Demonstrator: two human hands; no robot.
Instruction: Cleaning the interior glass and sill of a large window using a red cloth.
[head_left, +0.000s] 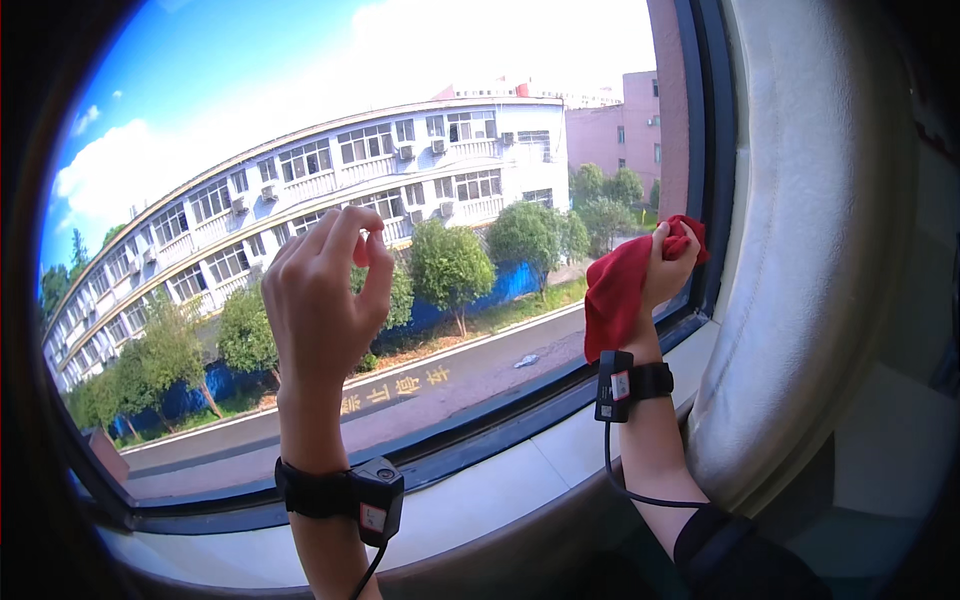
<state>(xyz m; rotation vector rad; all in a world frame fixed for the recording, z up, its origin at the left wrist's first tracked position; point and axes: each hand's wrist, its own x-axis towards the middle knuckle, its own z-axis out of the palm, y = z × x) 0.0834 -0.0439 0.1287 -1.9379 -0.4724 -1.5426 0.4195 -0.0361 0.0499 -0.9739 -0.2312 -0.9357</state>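
Observation:
My right hand (667, 270) grips a bunched red cloth (616, 289) close to the right side of the window frame (716, 157). Part of the cloth hangs down to the left of the wrist, and a crumpled end shows above the fingers. Raised before the window pane (480, 360), my left hand (326, 292) has its fingers loosely curled, with a small gap between thumb and index finger. Nothing shows in it, though its palm is partly hidden. Whether it touches the glass, I cannot tell.
A pale tiled sill (517, 469) runs below the dark lower frame. Right of the window stands a padded whitish curved surface (795, 225). Each wrist wears a strapped black device (379, 499) with a cable. Outside are a road, trees and a white building (450, 165).

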